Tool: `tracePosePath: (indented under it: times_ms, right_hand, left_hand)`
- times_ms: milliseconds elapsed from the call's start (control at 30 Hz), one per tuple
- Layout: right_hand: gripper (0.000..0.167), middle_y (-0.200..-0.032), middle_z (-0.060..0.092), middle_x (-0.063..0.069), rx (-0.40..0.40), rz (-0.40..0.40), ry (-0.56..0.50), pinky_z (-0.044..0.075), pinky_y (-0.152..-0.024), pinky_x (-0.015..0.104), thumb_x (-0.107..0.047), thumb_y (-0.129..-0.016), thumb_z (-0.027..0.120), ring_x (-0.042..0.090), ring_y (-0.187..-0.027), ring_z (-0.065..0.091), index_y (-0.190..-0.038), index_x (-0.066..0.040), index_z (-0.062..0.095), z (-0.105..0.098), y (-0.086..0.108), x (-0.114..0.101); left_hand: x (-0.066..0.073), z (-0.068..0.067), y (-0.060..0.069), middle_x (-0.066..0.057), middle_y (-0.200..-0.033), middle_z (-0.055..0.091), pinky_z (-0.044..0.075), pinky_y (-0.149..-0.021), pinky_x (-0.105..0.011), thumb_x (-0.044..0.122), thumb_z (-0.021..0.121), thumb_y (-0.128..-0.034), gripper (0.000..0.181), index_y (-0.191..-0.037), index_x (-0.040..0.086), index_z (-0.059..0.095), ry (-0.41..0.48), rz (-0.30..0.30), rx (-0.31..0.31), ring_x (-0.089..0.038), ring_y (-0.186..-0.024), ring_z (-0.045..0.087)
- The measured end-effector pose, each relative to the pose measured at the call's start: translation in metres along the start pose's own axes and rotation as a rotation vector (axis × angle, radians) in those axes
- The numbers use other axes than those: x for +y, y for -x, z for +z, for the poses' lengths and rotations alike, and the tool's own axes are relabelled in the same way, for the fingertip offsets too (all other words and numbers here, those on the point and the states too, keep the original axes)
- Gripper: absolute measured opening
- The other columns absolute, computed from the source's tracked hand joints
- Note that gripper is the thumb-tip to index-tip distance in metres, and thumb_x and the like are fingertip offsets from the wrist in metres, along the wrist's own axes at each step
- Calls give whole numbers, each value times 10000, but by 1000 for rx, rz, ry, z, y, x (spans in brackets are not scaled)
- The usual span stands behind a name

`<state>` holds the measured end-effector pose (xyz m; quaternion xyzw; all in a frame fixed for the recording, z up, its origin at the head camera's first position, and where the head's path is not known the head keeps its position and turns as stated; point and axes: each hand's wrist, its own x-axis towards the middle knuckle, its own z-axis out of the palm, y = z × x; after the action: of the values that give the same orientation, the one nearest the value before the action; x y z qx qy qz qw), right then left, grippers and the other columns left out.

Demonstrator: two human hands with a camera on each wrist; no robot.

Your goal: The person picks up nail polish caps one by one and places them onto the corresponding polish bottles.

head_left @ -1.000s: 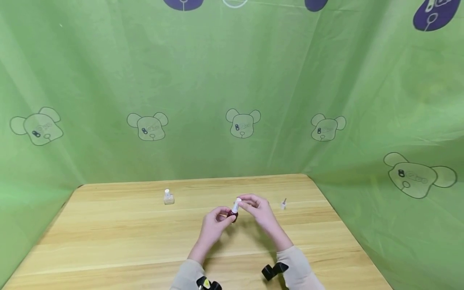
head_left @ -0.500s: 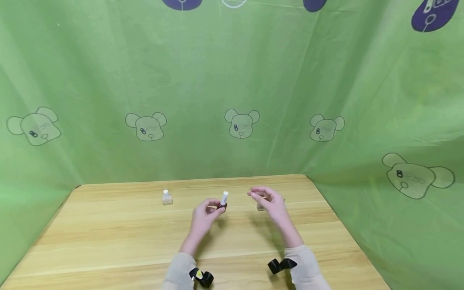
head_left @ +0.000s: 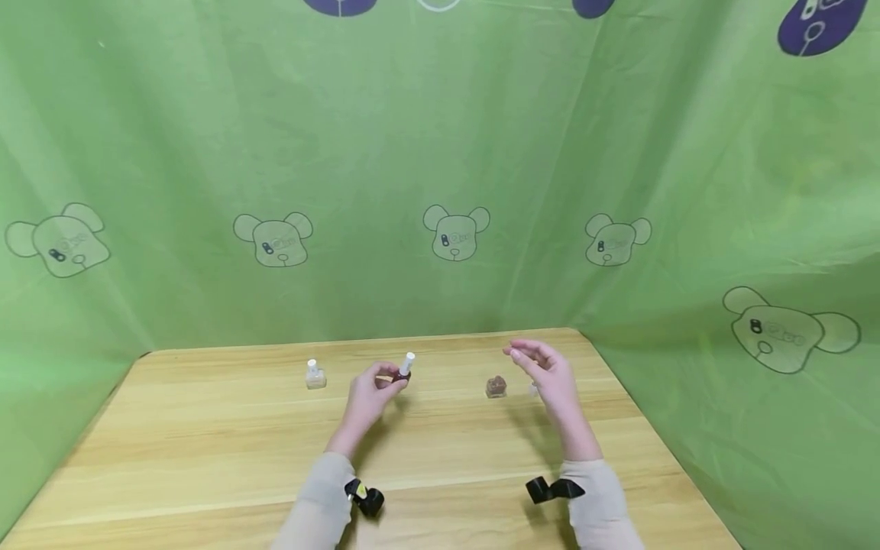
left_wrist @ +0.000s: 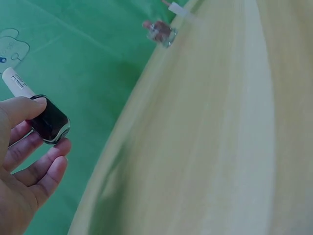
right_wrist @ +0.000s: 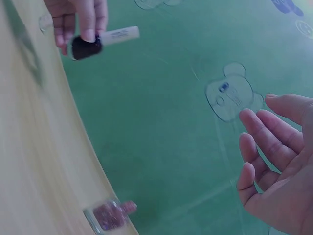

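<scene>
My left hand (head_left: pixel 367 399) pinches a dark red nail polish bottle (left_wrist: pixel 50 120) between thumb and fingers, holding it above the table. Its long white cap (head_left: pixel 409 363) is on and points up. Nothing is in my right hand (head_left: pixel 552 380); its fingers are loosely bent in the right wrist view. Below and left of that hand, an uncapped nail polish bottle (head_left: pixel 496 387) with pinkish-brown contents stands on the table. A white cap with a brush (left_wrist: pixel 178 9) is near it, partly hidden by the right hand in the head view.
A clear nail polish bottle (head_left: pixel 315 376) with a white cap stands at the back left of the wooden table (head_left: pixel 227 451). Green cloth (head_left: pixel 371 290) with bear-head prints hangs behind and along the sides. Each wrist carries a black camera.
My right hand has let go of the dark red bottle's cap and moved right. The left hand has carried that bottle left. The pinkish-brown bottle has come into view.
</scene>
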<state>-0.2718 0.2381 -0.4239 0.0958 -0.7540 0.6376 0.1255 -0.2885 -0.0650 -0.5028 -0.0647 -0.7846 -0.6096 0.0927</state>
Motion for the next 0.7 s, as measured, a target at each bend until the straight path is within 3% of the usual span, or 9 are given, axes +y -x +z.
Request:
tracePosePath:
  times_ms: [133,267,500,700]
  right_hand:
    - [375,-939,710,-233,38,8,2,508,-865,124,-141,-940,641,-21,-941,649,-1225,89,564,-14,-3,2]
    - [373,-926,704,-243,68,49,-3,504,-812,130,-123,-950,622,-37,-903,639,-1247,91,546,-27,-4,3]
    - [372,-920,705,-250,123,121,-34,458,-769,165,-125,-954,616,-41,-898,615,-1255,81,541,-38,-2,-5]
    - [338,-947,712,-227,211,191,-136,443,-803,193,-191,-929,664,6,-960,602,-1231,-46,614,-52,-10,23]
  left_hand:
    - [-6,-1,-8,-144,-1069,706,570,-653,-249,114,761,-818,289,-1080,44,663,-11,-25,2,-153,-780,656]
    - [-12,-2,-16,-160,-1085,705,574,-669,-267,116,755,-827,317,-1122,40,668,-33,-11,6,-187,-795,680]
    - [-23,-5,-29,-163,-1118,704,588,-767,-339,109,740,-839,302,-1123,28,678,-76,-18,4,-271,-876,697]
    - [-34,-7,-36,-192,-1134,689,591,-840,-379,71,726,-844,295,-1123,-5,666,-101,-16,-12,-322,-946,695]
